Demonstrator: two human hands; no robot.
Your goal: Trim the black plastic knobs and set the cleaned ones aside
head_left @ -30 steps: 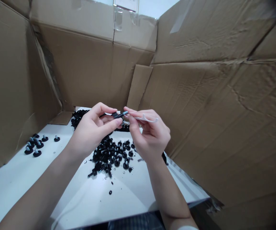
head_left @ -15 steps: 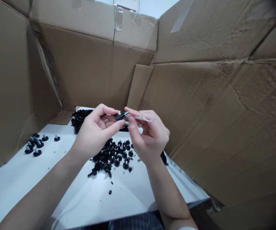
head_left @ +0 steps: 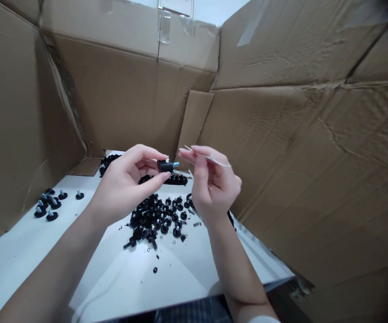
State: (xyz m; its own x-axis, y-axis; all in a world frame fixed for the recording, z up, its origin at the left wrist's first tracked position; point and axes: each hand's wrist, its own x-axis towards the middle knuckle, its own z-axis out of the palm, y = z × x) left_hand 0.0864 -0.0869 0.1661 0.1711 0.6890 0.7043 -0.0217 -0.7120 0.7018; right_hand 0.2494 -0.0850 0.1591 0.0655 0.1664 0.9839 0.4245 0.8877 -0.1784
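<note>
My left hand [head_left: 123,179] pinches a black levelling foot [head_left: 165,166] between thumb and fingertips, its metal threaded stud pointing right. Closed around a thin white floss pick [head_left: 219,160], my right hand [head_left: 212,184] is just right of the stud, with a gap between them. The pick's slim tip sticks out past the fingers toward the upper left. Below both hands, a pile of similar black feet [head_left: 156,215] with metal studs lies on the white table [head_left: 119,278].
Several feet [head_left: 47,204] stand stud-up at the table's left. Black parts [head_left: 108,163] are heaped at the back, partly behind my left hand. Small black scraps [head_left: 155,270] lie in front of the pile. Tall cardboard walls [head_left: 129,98] enclose the left, back and right.
My right hand has drawn back to the right, taking the floss pick away from the foot. The foot has turned in my left hand, and its stud now points more level.
</note>
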